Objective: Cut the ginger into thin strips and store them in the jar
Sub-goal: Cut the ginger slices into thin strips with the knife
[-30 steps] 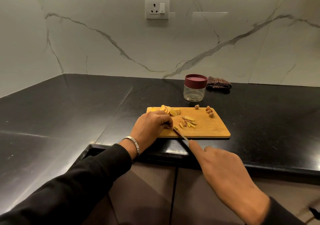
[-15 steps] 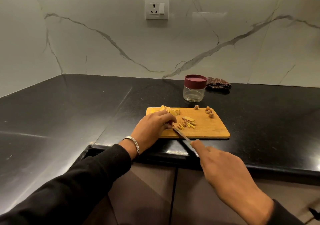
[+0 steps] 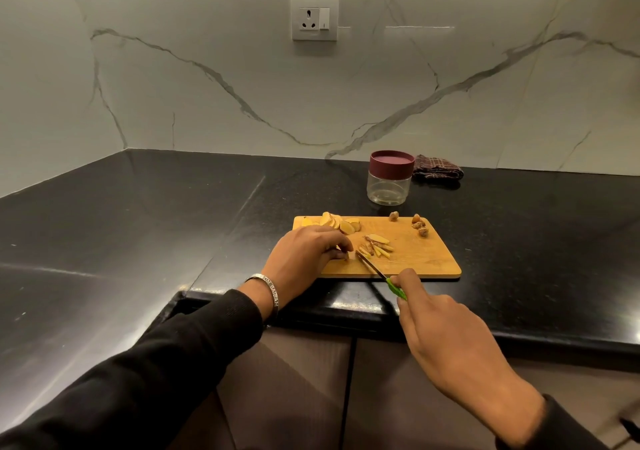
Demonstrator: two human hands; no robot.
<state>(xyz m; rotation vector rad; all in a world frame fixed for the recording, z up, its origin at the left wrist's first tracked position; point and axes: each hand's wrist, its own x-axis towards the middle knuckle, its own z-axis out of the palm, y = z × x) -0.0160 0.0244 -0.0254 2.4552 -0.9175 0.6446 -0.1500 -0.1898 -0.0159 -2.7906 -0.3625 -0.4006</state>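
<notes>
Since the earlier frames the right hand (image 3: 446,338) has drawn back toward the near edge, so the knife's (image 3: 372,266) green handle now shows above its fingers, and the blade tip sits farther right, clear of the left hand (image 3: 304,252). The left hand has stayed on the board's (image 3: 426,262) near-left part.

The board lies on a black counter (image 3: 138,224), close to its near edge, before a white marble-veined wall with a socket (image 3: 314,18). Beyond the board stands a clear jar (image 3: 389,183) with a maroon lid on, and just right of it a folded checked cloth (image 3: 437,171). Brown cabinet doors show below the counter.

The left hand is curled, fingertips down on the board, pinching a small ginger piece (image 3: 343,254) that is mostly hidden. The right hand grips the knife handle, index finger stretched along it, blade slanting toward the cut strips (image 3: 377,247) at mid-board. Slices (image 3: 341,223) lie at the far-left corner, and brown scraps (image 3: 419,224) at the far-right. A metal bangle (image 3: 268,288) circles the left wrist.
</notes>
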